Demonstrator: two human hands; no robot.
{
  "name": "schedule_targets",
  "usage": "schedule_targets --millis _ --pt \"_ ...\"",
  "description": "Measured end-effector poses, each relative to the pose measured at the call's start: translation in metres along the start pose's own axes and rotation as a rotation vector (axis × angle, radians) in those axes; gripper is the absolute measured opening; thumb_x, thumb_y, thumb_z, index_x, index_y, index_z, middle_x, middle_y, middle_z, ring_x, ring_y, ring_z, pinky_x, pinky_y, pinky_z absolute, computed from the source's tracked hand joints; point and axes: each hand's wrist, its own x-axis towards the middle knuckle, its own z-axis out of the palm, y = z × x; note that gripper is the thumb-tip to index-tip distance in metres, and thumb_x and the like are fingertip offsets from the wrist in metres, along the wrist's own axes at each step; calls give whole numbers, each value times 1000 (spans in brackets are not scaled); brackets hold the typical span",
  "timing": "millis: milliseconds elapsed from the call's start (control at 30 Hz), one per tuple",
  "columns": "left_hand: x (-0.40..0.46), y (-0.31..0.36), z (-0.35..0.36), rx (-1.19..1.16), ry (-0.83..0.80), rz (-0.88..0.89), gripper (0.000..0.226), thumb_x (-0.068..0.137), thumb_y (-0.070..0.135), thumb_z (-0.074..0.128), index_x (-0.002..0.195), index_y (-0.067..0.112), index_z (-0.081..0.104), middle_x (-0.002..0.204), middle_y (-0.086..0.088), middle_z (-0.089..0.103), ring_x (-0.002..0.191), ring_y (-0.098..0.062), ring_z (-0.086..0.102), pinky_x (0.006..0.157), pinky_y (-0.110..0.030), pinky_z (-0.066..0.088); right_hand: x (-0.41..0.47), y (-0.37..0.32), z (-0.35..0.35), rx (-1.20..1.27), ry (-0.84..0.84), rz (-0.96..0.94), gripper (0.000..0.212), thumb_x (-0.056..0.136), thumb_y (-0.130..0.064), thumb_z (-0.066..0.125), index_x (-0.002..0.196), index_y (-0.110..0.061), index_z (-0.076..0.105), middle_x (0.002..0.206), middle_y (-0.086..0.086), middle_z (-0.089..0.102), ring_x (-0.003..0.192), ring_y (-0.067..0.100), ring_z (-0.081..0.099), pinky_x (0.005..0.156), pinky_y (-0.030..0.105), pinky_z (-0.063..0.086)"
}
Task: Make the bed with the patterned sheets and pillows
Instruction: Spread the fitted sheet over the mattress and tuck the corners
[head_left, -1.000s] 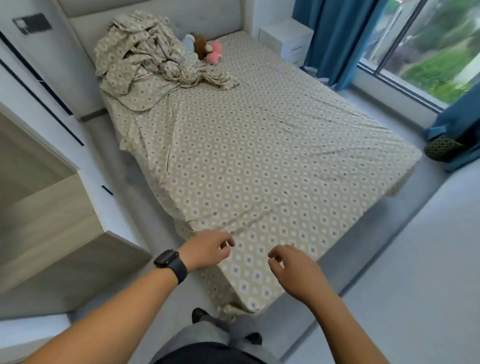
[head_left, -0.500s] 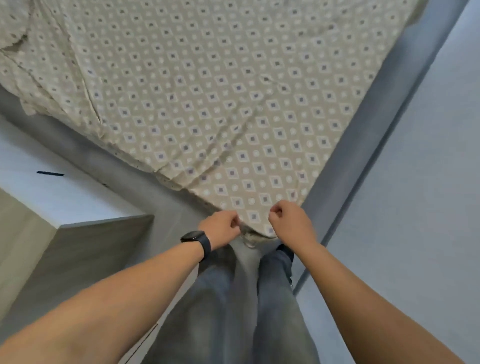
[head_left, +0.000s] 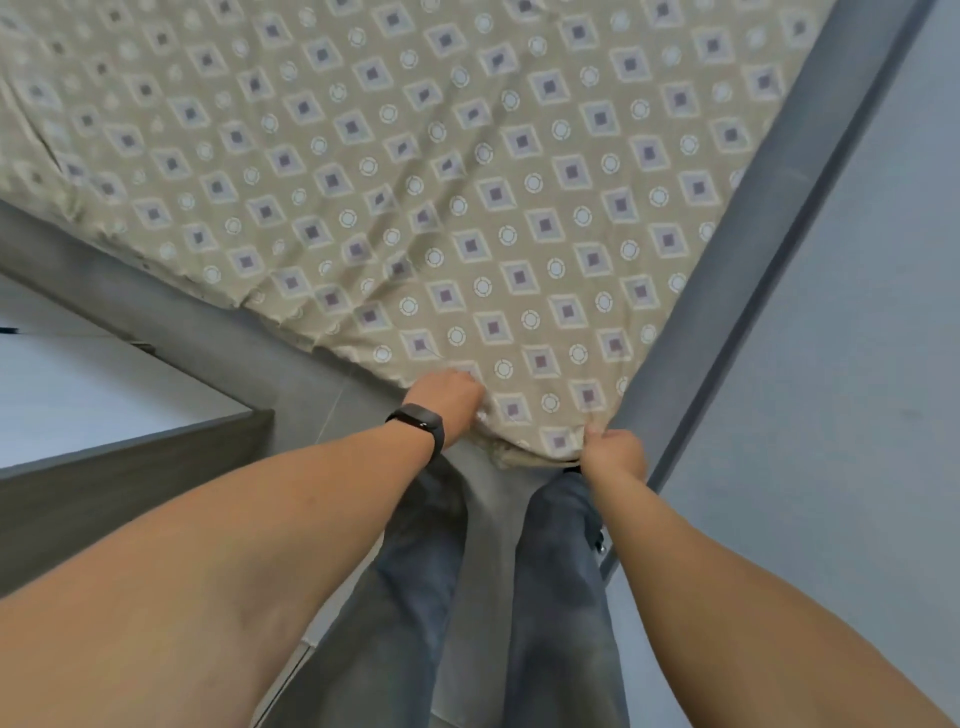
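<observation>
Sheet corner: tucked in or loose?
Loose: the sheet corner hangs bunched off the bed, gripped by left hand and right hand.

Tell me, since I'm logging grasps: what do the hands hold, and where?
Both the left hand and right hand grip the patterned sheet at its near corner, one on each side.

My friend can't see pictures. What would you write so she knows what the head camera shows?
Seen from above, a person's left hand and right hand grip the near corner of a beige patterned sheet on a bed. A black watch is on the left wrist, and grey trousers show below.
</observation>
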Motion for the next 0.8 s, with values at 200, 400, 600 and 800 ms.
schedule_targets --millis 200,400,600,800 --pt "-8 10 6 -28 14 47 23 96 10 58 119 13 55 121 -8 56 111 -30 54 83 -40 46 2 14 -21 -27 -116 -86 27 104 -29 51 82 -12 54 82 6 58 75 24 53 77 39 48" --pt "-3 26 4 -78 34 -12 26 93 -6 44 110 9 57 115 -12 57 102 -33 60 77 -41 49 4 16 -28 43 -173 -196 15 100 -27 58 90 -16 57 89 1 63 80 20 57 78 37 47" --pt "-2 41 1 -48 -59 142 22 91 1 53 106 15 60 112 -7 61 101 -31 61 75 -37 46 10 35 -41 -30 -25 -171 13 104 -27 52 98 -18 57 98 3 64 95 27 58 83 38 46" --pt "8 69 12 -70 -72 178 10 98 30 55 103 21 54 108 -3 63 96 -30 64 73 -38 50 11 41 -54 -114 -14 -185 27 105 -30 47 125 -16 55 123 9 60 102 28 55 88 41 47"
